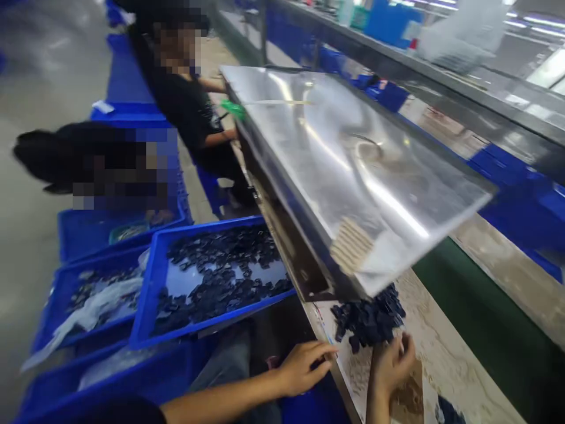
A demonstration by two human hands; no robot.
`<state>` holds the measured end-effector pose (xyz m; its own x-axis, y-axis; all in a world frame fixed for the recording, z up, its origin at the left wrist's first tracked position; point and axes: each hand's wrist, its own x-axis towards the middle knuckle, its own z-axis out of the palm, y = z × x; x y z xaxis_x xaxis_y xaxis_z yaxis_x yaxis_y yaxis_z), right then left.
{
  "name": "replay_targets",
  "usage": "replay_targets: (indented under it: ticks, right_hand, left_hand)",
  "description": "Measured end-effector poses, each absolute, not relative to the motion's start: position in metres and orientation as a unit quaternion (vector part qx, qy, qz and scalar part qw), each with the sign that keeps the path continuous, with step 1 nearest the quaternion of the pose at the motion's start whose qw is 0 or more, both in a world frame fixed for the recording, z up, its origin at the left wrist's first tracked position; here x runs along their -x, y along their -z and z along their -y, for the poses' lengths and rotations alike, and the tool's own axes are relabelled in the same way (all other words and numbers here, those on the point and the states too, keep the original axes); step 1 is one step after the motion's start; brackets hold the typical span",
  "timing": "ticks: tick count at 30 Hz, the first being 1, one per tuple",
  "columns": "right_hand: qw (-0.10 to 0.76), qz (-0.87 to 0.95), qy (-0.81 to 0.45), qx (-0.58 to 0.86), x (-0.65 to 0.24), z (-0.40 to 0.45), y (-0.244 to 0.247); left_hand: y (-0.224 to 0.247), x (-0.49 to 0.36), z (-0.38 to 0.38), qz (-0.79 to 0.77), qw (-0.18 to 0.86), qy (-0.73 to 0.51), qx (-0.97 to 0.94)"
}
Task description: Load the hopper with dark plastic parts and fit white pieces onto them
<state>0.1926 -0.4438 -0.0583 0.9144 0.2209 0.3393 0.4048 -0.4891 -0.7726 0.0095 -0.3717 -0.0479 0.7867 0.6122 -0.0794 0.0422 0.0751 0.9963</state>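
Black pieces (368,321), blue bin (143,288)

Just beyond the right hand (392,365), the heaped small pieces (371,318) look like dark plastic, mostly matt. The tabletop (441,318) around that hand shows a smooth wood-grain finish, and the belt (468,294) to its right is matt green. Above both hands, the sheet-metal cover (309,147) is glossy, streaked with reflections, bearing a ribbed piece resembling cardboard (352,244). Left of the left hand (306,368), the tray (143,288) is smooth blue plastic; farther left lies crinkled, translucent plastic film (95,312).
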Motion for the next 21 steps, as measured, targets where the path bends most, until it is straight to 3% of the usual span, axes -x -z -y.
replay_targets:
  ticks: [4, 8, 14, 21]
  right_hand:
    - [0.425, 0.344, 0.011, 0.837, -0.079, 0.436, 0.057]
    - [0.36, 0.657, -0.084, 0.657, 0.002, 0.326, 0.046]
    - [0.276, 0.454, -0.018, 0.847, -0.032, 0.065, 0.056]
    - [0.209, 0.506, 0.058, 0.835, -0.084, -0.056, 0.092]
  left_hand:
    - [0.095, 0.096, 0.346, -0.473, 0.674, -0.239, -0.514]
    - [0.13, 0.159, 0.272, -0.579, 0.634, -0.315, -0.405]
    - [0.151, 0.219, 0.2, -0.652, 0.578, -0.392, -0.296]
    - [0.188, 0.283, 0.185, -0.724, 0.552, -0.335, -0.242]
